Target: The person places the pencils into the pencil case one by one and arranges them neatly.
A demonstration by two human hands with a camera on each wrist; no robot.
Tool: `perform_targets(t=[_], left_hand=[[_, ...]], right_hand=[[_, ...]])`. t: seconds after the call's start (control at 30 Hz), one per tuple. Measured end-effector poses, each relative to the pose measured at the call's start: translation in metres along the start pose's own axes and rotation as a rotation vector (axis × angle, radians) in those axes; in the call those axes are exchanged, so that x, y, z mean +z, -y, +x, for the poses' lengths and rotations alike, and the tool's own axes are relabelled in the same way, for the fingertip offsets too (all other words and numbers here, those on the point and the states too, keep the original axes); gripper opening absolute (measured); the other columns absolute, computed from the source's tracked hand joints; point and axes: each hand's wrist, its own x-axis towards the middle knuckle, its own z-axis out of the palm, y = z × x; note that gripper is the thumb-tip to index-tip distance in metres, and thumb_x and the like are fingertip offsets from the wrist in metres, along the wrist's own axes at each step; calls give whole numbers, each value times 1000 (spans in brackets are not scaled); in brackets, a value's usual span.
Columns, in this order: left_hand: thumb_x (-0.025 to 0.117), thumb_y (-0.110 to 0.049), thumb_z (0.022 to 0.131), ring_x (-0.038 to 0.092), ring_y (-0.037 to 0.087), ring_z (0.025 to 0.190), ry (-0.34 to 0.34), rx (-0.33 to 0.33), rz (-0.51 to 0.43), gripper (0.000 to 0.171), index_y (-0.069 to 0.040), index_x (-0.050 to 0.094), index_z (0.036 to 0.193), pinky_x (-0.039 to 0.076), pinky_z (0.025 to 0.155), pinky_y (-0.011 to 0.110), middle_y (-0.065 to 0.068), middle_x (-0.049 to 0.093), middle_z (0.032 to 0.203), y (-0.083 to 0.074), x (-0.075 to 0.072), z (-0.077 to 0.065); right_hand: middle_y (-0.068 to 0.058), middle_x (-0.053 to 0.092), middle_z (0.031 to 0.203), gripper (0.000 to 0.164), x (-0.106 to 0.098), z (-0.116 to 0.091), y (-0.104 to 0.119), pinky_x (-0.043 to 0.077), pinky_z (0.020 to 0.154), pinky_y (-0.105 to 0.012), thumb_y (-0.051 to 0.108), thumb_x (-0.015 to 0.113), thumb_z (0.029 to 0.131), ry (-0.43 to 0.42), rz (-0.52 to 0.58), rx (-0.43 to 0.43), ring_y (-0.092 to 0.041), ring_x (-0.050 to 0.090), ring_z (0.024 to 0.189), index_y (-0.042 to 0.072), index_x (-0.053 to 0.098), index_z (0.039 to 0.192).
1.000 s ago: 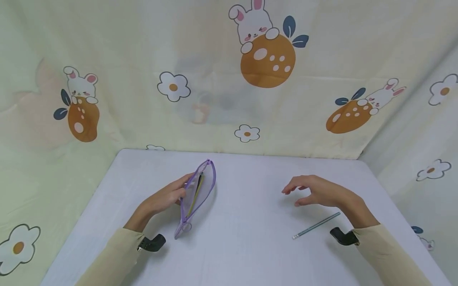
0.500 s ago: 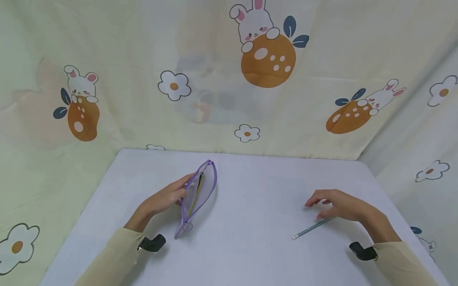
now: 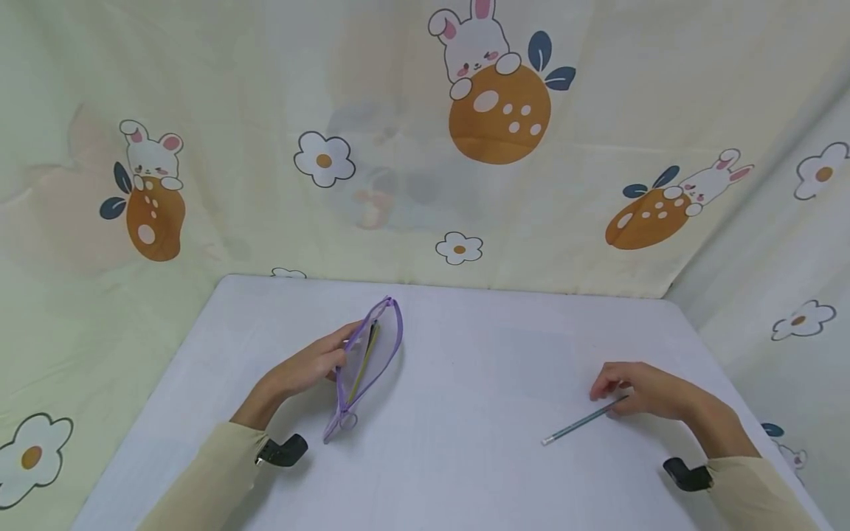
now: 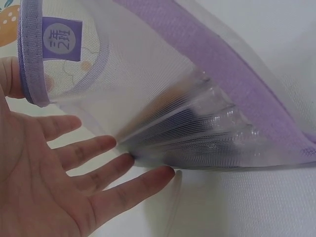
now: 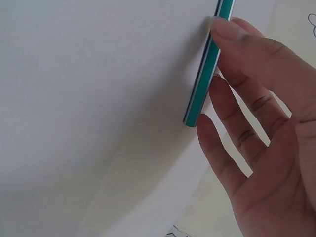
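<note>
My left hand (image 3: pixel 302 369) holds a purple-edged mesh pencil case (image 3: pixel 401 335) on the left half of the table, its zip mouth spread open. Inside lies a yellowish pencil-like stick (image 3: pixel 361 365) beside dark items; through the mesh (image 4: pixel 143 64) in the left wrist view they look blurred. There the fingers lie nearly straight along the mesh, with the thumb at the purple edge. On the right, my right hand (image 3: pixel 647 391) pinches a teal pencil (image 3: pixel 578 426) near one end, thumb against the fingers. In the right wrist view, the pencil's flat end (image 5: pixel 192 121) juts past the thumb.
A white table (image 3: pixel 465 472) lies beneath both hands. Behind it and to the sides hangs a cream curtain (image 3: pixel 398 251) printed with rabbits and flowers. Each wrist carries a small black camera mount (image 3: pixel 687 473).
My right hand has moved right and down toward the front, from hovering beyond the pencil to pinching its right end. The left hand and pencil case have stayed in place.
</note>
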Motion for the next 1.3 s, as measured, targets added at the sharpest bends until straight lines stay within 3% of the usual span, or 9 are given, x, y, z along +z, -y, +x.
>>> perform_targets(t=[0.37, 0.87, 1.2, 1.3], left_hand=[[36, -8, 95, 41, 42, 133, -4, -3, 2, 70, -11, 20, 163, 53, 88, 43, 19, 24, 166, 0, 1, 0], [37, -9, 95, 43, 41, 132, -5, -3, -7, 71, -9, 19, 163, 53, 86, 42, 19, 25, 165, -1, -1, -2], [37, -9, 95, 41, 41, 132, 1, 11, -12, 71, -9, 18, 163, 53, 87, 43, 20, 23, 166, -1, -2, -1], [36, -10, 95, 42, 41, 132, 2, 5, -9, 71, -10, 18, 163, 53, 87, 43, 19, 23, 166, -1, -1, -1]], right_hand=[[5, 65, 96, 23, 2, 5, -1, 51, 78, -26, 2, 77, 83, 10, -28, -61, -12, 58, 87, 21, 72, 95], [7, 59, 91, 30, 3, 9, 5, 50, 76, -27, -3, 75, 79, 8, -119, -3, -9, 54, 86, 21, 65, 92], [14, 59, 92, 35, -7, 18, 24, 55, 78, -33, -4, 77, 80, -68, -324, -95, -9, 59, 89, 27, 64, 88], [17, 58, 93, 35, -9, 22, 32, 55, 78, -34, -1, 80, 81, -121, -385, -88, -9, 59, 89, 30, 65, 90]])
